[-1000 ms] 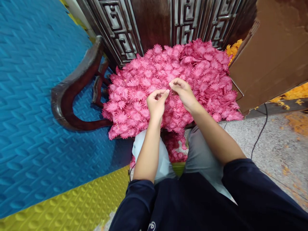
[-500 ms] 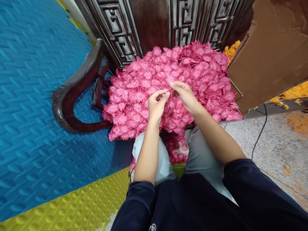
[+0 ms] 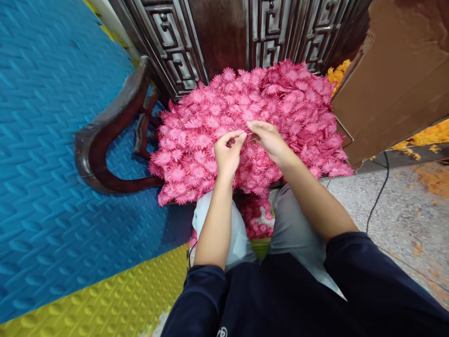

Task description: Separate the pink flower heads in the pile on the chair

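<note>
A heap of pink artificial flower heads (image 3: 196,140) spreads in front of my knees on a dark wooden seat. Above the middle of it, my left hand (image 3: 227,152) is closed in a pinch, thumb against forefinger. My right hand (image 3: 270,140) faces it from the right, also pinching. Between the fingertips runs a thin pink piece, seen edge-on, that looks like one of the flower layers; the fingers cover most of it. The two hands are close together but apart.
On the left a curved dark wooden armrest (image 3: 105,180) stands before blue matting (image 3: 42,187). Carved wooden panels (image 3: 219,37) rise behind the heap. At right are a brown cardboard sheet (image 3: 396,79), orange flower pieces (image 3: 430,133) and a black cable (image 3: 380,199) on the floor.
My left hand has shifted very slightly left, widening the gap between the fingertips a little. The pink piece between them now shows as a thin edge. The heap looks the same.
</note>
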The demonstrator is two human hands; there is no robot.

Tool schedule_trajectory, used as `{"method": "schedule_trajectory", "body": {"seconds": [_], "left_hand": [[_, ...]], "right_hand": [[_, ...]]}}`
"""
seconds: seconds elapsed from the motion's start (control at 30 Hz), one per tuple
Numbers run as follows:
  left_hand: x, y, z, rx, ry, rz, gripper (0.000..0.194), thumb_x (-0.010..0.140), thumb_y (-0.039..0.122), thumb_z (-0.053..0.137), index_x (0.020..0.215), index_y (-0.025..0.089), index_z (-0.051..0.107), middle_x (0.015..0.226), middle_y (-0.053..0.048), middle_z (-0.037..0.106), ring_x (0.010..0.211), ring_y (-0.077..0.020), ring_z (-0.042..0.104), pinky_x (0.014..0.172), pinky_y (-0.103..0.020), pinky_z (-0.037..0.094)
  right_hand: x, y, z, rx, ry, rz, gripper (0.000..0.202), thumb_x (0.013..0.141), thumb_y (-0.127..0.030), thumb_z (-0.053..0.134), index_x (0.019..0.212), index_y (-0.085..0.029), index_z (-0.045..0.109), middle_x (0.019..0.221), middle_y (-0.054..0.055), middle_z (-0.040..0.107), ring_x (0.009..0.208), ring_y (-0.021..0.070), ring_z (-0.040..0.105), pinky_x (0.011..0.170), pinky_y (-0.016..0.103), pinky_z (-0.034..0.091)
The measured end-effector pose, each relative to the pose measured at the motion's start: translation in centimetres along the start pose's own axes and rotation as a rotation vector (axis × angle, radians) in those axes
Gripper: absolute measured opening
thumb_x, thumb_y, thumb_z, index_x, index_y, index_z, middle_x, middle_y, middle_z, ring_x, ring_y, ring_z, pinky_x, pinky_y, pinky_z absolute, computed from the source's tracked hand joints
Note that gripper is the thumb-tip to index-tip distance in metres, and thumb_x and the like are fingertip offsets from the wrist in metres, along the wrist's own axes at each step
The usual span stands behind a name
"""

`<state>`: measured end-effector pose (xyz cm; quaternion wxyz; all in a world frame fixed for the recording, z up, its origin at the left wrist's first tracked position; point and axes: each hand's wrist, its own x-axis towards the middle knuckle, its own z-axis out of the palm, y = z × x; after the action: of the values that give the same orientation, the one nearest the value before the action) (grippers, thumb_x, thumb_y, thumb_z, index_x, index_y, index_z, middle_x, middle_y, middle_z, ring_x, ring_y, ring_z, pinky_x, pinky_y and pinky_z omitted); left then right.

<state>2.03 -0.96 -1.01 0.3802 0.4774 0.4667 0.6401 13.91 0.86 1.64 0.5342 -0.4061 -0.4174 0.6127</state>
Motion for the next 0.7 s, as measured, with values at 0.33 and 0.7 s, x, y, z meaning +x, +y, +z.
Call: {"method": "schedule_trajectory", "body": {"seconds": [0.33,0.7], "left_hand": [[0.05,-0.49,0.12,0.129,0.039,0.068,0.006,0.081,0.019,0.061,0.076,0.016,0.065,0.075,-0.001,0.064,0.069,-0.0104,0.055,0.069,-0.023,0.044],[0.19,-1.05,0.11,0.129,0.059,0.029,0.017,0.087,0.008,0.047,0.073,0.019,0.046,0.073,0.001,0.047,0.072,-0.0125,0.048,0.076,-0.025,0.039]], "right_hand": [[-0.18,-0.13,0.00,-0.090,-0.097,-0.056,0.023,0.060,-0.033,0.081,0.071,-0.017,0.069,0.072,-0.003,0.066,0.069,0.0067,0.057,0.073,0.022,0.046],[-0.06,0.13,0.14,-0.116,0.059,-0.077,0.007,0.074,-0.013,0.064,0.068,-0.016,0.067,0.067,-0.003,0.064,0.061,0.0067,0.056,0.070,0.023,0.047]]}}
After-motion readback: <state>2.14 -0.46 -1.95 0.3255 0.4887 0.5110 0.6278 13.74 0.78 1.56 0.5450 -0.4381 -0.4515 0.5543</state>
